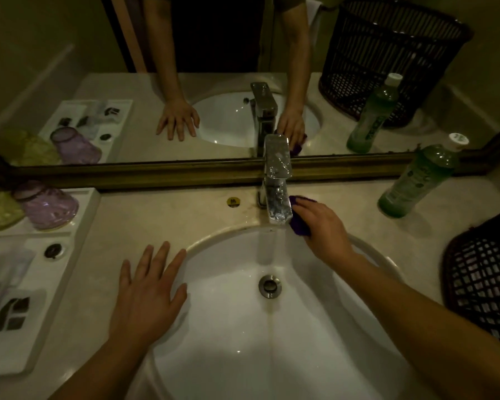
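Water seems to run from the chrome faucet (277,197) into the sink (214,327). Right hand (324,226) grips a purple cloth (299,225), pressed against the faucet's right side. Left hand (147,293) lies flat, fingers spread, on the countertop (171,215) left of the faucet.

Tap (276,194): shiny chrome
Cloth (299,226): purple, in my right hand (325,229), right of the tap
Basin (228,327): white, below the tap
Bottle (413,183): green, white cap, right of the tap
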Demonstrator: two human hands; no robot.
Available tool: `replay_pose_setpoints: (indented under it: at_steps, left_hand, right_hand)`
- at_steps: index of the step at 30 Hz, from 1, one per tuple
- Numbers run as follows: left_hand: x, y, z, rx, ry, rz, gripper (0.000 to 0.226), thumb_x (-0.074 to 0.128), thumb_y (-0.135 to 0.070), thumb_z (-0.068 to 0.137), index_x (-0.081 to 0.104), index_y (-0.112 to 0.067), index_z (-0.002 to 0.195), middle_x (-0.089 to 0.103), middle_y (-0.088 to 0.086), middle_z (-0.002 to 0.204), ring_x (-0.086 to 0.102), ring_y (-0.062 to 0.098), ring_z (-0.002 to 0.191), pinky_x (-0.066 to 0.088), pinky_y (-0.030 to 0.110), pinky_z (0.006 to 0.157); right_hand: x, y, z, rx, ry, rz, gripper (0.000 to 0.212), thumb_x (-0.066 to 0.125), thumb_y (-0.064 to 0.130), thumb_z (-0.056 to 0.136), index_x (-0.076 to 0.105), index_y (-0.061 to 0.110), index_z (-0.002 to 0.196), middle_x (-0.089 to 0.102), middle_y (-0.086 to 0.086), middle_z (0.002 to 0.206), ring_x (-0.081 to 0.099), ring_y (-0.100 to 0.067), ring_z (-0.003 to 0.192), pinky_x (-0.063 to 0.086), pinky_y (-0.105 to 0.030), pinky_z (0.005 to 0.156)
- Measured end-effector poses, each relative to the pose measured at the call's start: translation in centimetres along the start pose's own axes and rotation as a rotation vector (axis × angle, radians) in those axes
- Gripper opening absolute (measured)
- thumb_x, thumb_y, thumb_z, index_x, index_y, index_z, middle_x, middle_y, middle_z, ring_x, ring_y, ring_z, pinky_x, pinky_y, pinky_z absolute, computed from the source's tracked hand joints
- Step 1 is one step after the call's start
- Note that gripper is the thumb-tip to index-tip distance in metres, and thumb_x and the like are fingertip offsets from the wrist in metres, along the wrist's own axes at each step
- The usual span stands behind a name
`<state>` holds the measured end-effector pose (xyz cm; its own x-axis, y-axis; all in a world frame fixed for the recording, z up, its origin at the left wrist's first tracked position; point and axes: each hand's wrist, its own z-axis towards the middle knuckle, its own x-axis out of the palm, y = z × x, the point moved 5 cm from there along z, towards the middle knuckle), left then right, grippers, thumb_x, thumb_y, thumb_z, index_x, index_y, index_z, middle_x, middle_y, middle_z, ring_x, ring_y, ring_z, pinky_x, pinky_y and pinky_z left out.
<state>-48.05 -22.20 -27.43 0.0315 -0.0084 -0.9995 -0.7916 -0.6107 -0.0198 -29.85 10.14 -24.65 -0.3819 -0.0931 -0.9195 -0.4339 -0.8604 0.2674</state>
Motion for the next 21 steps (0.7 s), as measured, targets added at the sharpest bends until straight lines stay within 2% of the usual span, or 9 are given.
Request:
replay_pose_setpoints:
  at_steps: [5,6,8,11,12,13,15,18,21]
  left_hand:
    - [-0.2,0.0,0.0,-0.002,0.005,-0.005,0.066,0.029,-0.056,0.088,0.024,-0.034,0.151,0.025,0.003,0.159,0.020,0.028,0.146,0.015,0.059,0.114]
    - [-0.1,0.1,0.0,-0.001,0.008,-0.005,0.066,0.029,-0.055,0.088,0.023,-0.035,0.151,0.024,0.002,0.160,0.019,0.028,0.147,0.015,0.059,0.114]
    - [-0.1,0.1,0.0,-0.007,-0.004,-0.002,0.066,0.029,-0.055,0.089,0.022,-0.035,0.151,0.023,0.002,0.160,0.018,0.028,0.147,0.015,0.059,0.115]
    - [-0.1,0.0,0.0,-0.004,-0.013,0.009,0.065,0.029,-0.055,0.089,0.024,-0.034,0.151,0.024,0.003,0.160,0.018,0.028,0.147,0.014,0.058,0.115]
    - [-0.1,0.0,0.0,-0.001,-0.017,0.015,0.065,0.030,-0.054,0.089,0.024,-0.034,0.151,0.025,0.003,0.159,0.019,0.028,0.147,0.015,0.058,0.115]
    - [0.0,0.0,0.1,0.001,-0.016,0.021,0.065,0.030,-0.054,0.089,0.024,-0.034,0.151,0.026,0.004,0.159,0.019,0.028,0.146,0.015,0.058,0.114]
    - [0.1,0.0,0.1,0.000,-0.013,0.018,0.066,0.031,-0.054,0.088,0.026,-0.033,0.151,0.027,0.004,0.158,0.021,0.028,0.146,0.015,0.058,0.113]
    - [-0.2,0.0,0.0,-0.001,-0.005,0.019,0.066,0.033,-0.052,0.087,0.029,-0.032,0.149,0.031,0.005,0.157,0.026,0.030,0.144,0.019,0.059,0.111]
    - [-0.4,0.0,-0.1,0.012,0.003,0.002,0.066,0.033,-0.050,0.086,0.030,-0.032,0.149,0.032,0.005,0.156,0.026,0.030,0.144,0.020,0.059,0.111]
  right_hand:
    - [0.3,6.3,-2.7,0.074,-0.160,0.232,0.042,0.081,0.010,0.077,0.066,0.010,0.116,0.070,-0.010,0.109,0.063,-0.023,0.095,0.058,-0.040,0.078]
    - [0.8,7.8,-2.7,0.063,-0.185,0.291,0.045,0.079,0.011,0.078,0.064,0.009,0.121,0.069,-0.012,0.112,0.062,-0.020,0.097,0.057,-0.037,0.080]
    - [2.3,9.8,-1.6,0.008,-0.192,0.362,0.059,0.076,0.009,0.081,0.055,0.012,0.136,0.057,-0.014,0.137,0.053,-0.017,0.118,0.049,-0.031,0.098]
    - [5.0,10.8,1.3,0.164,-0.116,0.426,0.064,0.060,0.006,0.091,0.039,0.025,0.149,0.032,0.007,0.157,0.026,-0.004,0.143,0.025,-0.030,0.120]
    - [5.8,11.4,2.1,0.227,-0.075,0.402,0.065,0.059,0.003,0.090,0.040,0.024,0.148,0.032,0.005,0.158,0.026,-0.009,0.145,0.023,-0.033,0.121]
    - [6.0,12.6,2.6,0.229,-0.062,0.345,0.066,0.064,0.000,0.084,0.045,0.018,0.145,0.037,-0.003,0.155,0.032,-0.020,0.143,0.025,-0.039,0.118]
    - [6.3,15.0,2.5,0.046,-0.081,0.248,0.061,0.075,-0.001,0.072,0.060,0.008,0.130,0.054,-0.016,0.141,0.051,-0.035,0.128,0.037,-0.047,0.108]
    - [6.0,14.0,1.5,-0.252,-0.014,0.097,0.049,0.078,0.010,0.076,0.065,0.011,0.123,0.061,-0.012,0.134,0.057,-0.032,0.120,0.044,-0.047,0.100]
    - [4.4,7.6,0.2,-0.117,-0.052,-0.027,0.036,0.067,0.033,0.087,0.063,0.024,0.122,0.066,-0.004,0.123,0.062,-0.025,0.111,0.051,-0.046,0.095]
